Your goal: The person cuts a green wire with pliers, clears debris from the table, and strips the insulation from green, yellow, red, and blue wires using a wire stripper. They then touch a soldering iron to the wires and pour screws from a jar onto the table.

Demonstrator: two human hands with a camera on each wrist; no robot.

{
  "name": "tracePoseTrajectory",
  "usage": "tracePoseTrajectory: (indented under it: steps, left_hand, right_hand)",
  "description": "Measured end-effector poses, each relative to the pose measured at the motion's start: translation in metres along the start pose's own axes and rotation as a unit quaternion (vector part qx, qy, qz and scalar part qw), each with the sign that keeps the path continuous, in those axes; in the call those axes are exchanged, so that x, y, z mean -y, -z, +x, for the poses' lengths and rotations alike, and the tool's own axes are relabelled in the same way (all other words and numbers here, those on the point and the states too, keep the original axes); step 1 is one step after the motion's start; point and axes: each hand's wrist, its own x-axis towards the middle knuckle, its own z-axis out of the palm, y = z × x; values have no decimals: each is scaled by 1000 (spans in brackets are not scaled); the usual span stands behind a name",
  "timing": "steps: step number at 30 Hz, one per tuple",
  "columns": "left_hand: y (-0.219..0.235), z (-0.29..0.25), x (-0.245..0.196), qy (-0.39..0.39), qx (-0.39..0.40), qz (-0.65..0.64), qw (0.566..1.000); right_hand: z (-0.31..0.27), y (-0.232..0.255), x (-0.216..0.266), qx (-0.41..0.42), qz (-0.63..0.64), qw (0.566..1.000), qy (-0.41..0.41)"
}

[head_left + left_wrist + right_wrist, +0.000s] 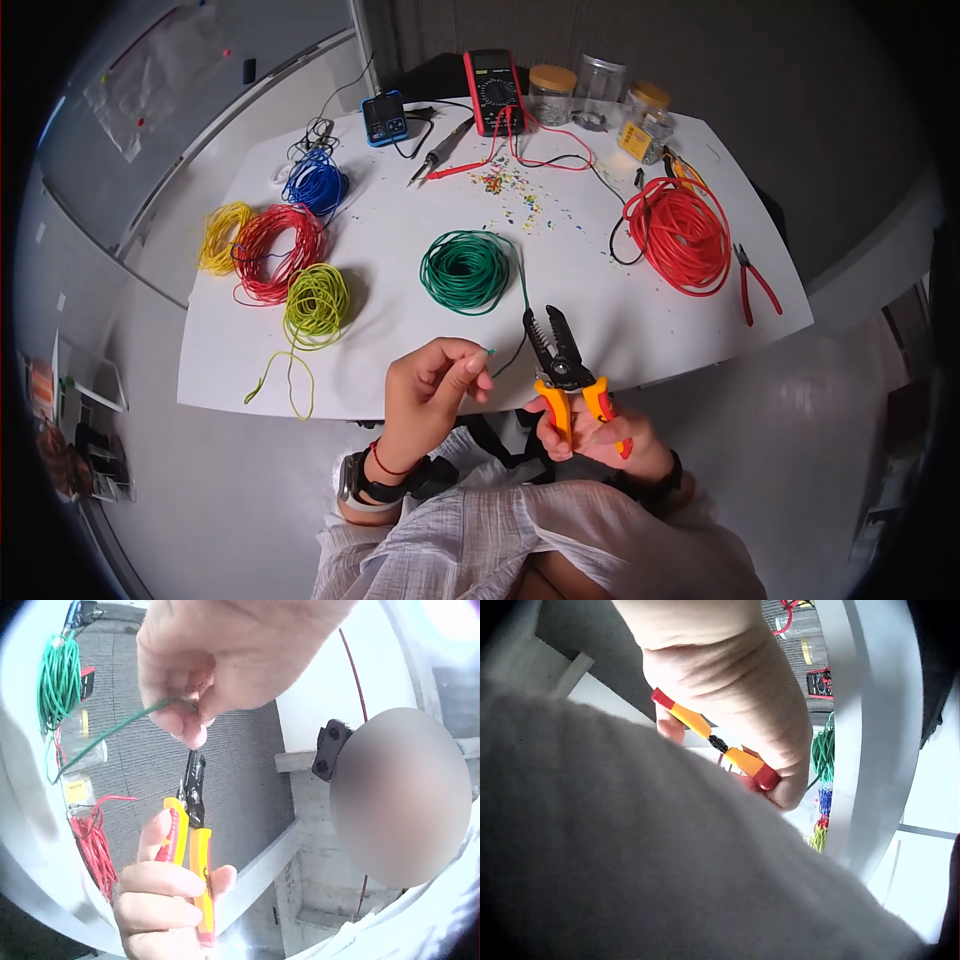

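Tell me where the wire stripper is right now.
In the head view the wire stripper is in the right hand, at the table's near edge, beside the left hand pinching the green wire's end.

the head camera is looking down from above over the white table (640,330) and both hands. the wrist cameras are looking up from very close below, both sharing the wire stripper (192,825) with it.

Green wire (522,275): thin, runs off coil on table. Wire stripper (562,365): yellow-red handles, upright.
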Motion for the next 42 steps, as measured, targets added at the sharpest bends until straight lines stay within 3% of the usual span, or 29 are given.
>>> tracePoseTrajectory:
  steps: [12, 14, 17, 19, 20, 24, 26, 27, 28, 30, 31, 32, 34, 38, 42]
  left_hand:
    - [5, -4, 3, -25, 38, 23, 999]
    - [6, -5, 5, -66, 41, 72, 994]
    - [2, -5, -4, -121, 75, 176, 974]
    - [-1, -4, -6, -138, 64, 200, 968]
    - [-2, -4, -6, -155, 56, 225, 960]
    - [1, -6, 2, -174, 44, 208, 962]
    - [7, -8, 9, -174, 41, 147, 973]
    - [12, -10, 9, -158, 66, 138, 976]
    - [16, -11, 9, -155, 66, 138, 976]
    - [22, -13, 8, -165, 90, 59, 980]
    - [26, -14, 6, -147, 102, 50, 983]
    - [28, -16, 4, -142, 102, 50, 983]
    - [31, -20, 2, -93, 110, -4, 990]
    - [27, -24, 3, -34, 154, -51, 986]
    - [28, -23, 5, -24, 150, 2, 988]
  right_hand:
    - [2, 4, 0, 33, 54, 998, -25]
    - [1, 3, -1, 38, 49, 998, -27]
    - [0, 1, -3, -16, -8, 1000, -23]
    - [0, -6, -2, -61, -123, 990, -13]
    - [-1, -6, -2, -61, -122, 991, -14]
    - [-5, -8, -3, -84, -192, 977, -44]
    - [-7, -13, -8, -152, -312, 938, 19]
    - [-9, -9, -10, -170, -405, 897, 47]
    - [-11, -9, -9, -170, -403, 898, 45]
    - [-14, -11, -5, -182, -589, 779, 113]
    - [-13, -22, 3, -197, -649, 729, 89]
    - [-15, -24, 0, -231, -674, 690, 127]
    - [-19, -20, -2, -268, -780, 542, 160]
    - [-17, -20, 5, -262, -832, 452, 189]
    - [-16, -26, 6, -266, -845, 419, 200]
